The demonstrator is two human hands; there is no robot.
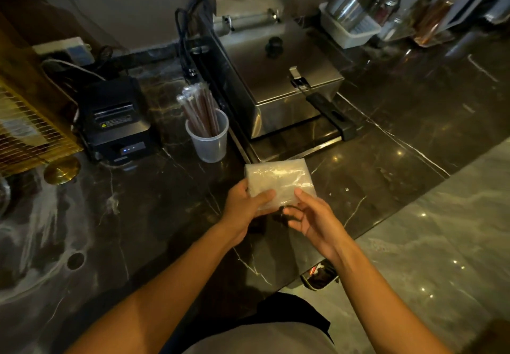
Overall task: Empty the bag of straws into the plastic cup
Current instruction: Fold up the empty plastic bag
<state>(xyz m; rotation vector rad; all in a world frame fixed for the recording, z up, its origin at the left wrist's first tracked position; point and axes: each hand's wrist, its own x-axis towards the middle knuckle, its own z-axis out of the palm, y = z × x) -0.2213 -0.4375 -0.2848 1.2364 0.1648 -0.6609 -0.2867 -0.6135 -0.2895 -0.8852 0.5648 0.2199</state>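
Marble counter (138, 215), fryer (278, 77), grey wall (154, 8)

A dark marble counter (414, 110) with pale veins fills the view, glossy with small ceiling-light reflections. A stainless steel fryer (278, 77) stands against the grey wall (143, 8), and a black receipt printer (116, 119) sits to its left. A white dish rack (350, 29) holds metal cups. Grey marble floor (441, 243) shows at lower right.
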